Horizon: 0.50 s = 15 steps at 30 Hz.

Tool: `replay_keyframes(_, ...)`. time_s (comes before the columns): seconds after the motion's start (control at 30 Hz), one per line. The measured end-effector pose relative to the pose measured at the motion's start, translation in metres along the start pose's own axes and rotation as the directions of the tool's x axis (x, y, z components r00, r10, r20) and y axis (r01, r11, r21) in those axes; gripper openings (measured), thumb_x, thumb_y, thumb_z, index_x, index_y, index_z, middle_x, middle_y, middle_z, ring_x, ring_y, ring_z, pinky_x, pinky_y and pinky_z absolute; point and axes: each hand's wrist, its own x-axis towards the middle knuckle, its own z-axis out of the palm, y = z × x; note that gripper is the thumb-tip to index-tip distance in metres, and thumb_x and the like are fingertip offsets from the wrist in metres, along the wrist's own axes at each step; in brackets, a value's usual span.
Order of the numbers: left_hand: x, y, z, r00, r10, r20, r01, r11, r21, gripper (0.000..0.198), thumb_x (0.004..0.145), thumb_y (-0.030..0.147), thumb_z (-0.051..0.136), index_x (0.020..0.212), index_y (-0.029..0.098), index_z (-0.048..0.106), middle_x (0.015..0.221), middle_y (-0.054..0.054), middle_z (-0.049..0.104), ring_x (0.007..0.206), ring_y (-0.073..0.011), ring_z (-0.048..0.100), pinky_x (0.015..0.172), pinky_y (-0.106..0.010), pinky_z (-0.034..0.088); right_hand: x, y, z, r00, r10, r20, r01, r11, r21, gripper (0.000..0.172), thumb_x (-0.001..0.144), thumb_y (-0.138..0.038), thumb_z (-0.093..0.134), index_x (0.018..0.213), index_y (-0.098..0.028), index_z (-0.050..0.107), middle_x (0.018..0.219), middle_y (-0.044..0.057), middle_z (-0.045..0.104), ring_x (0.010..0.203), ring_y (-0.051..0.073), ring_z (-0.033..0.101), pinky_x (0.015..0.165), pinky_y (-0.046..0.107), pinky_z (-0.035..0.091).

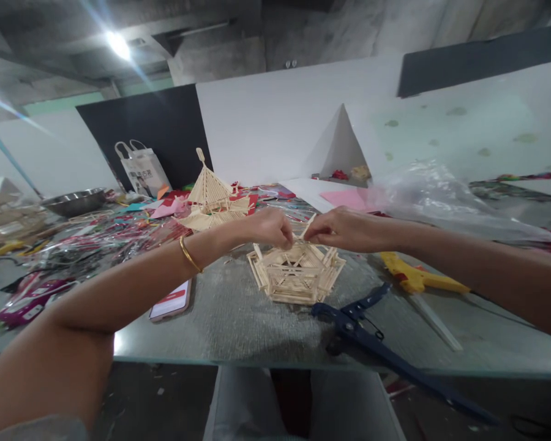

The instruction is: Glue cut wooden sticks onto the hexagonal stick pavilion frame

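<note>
A many-sided frame of thin wooden sticks [298, 275] stands on the table in front of me. Above its far side my left hand [272, 228] is closed, its fingertips pointing down at the sticks; whatever it pinches is hidden. My right hand [333, 229] faces it from the other side, thumb and fingers pinched on a slim wooden stick [310, 225] that slants upward. The two hands are close together but apart. Behind my left wrist rises a stick-built pagoda roof [209, 193] with a pointed top.
Blue cutting pliers [358, 331] jut over the table's front edge. A yellow glue gun [408, 275] with a clear glue stick lies right, under my forearm. A phone [172, 301] lies left. Plastic-wrapped craft supplies [114, 245], a metal bowl [73, 202] and a tote bag [142, 168] stand further back.
</note>
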Motion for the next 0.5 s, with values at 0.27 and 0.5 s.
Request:
replay_keyframes(0.27,-0.0019,-0.0001,-0.0004,1.000,-0.006,0.023,0.006,1.000,0.006,0.022,0.063,0.021,0.056,0.078,0.014,0.071,0.069,-0.002,0.067,0.063,-0.0111,0.053,0.056,-0.023,0.033,0.0043,0.0015,0.0026,0.998,0.017,0.066,-0.019,0.999,0.033,0.030,0.079,-0.015,0.045,0.096,-0.016,0.070,0.090,0.003,0.069,0.075,0.013,0.060,0.066,0.022,0.043)
replay_keyframes(0.5,-0.0016,0.0010,-0.0013,0.999,0.000,0.036,0.000,1.000,0.002,0.023,0.063,0.022,0.057,0.078,0.013,0.072,0.067,-0.003,0.066,0.062,-0.0119,0.052,0.057,-0.024,0.033,0.0086,-0.0008,0.0032,0.995,0.033,0.097,-0.033,0.999,0.001,0.032,0.078,-0.007,0.047,0.100,-0.015,0.069,0.093,0.004,0.069,0.081,0.013,0.062,0.070,0.021,0.044)
